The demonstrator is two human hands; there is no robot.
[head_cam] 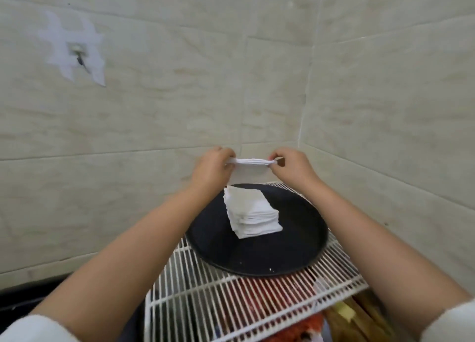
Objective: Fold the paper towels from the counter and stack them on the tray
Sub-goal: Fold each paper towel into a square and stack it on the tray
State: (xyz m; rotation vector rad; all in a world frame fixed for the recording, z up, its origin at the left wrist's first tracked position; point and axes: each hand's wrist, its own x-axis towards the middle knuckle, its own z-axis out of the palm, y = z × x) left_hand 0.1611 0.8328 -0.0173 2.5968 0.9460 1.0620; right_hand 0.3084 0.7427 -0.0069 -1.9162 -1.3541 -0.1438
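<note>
A white paper towel (250,170) hangs folded over in the air above the far edge of a round black tray (259,257). My left hand (212,170) pinches its left end and my right hand (293,165) pinches its right end, both at the top fold. On the tray stands a stack of folded white towels (250,212), several layers high, just below and in front of the held towel.
The tray rests on a white wire rack (231,298), with red and yellow items showing under the bars. Tiled walls meet in a corner behind the tray. A hook on a white patch (78,55) sits on the left wall. A dark counter edge (38,290) lies at lower left.
</note>
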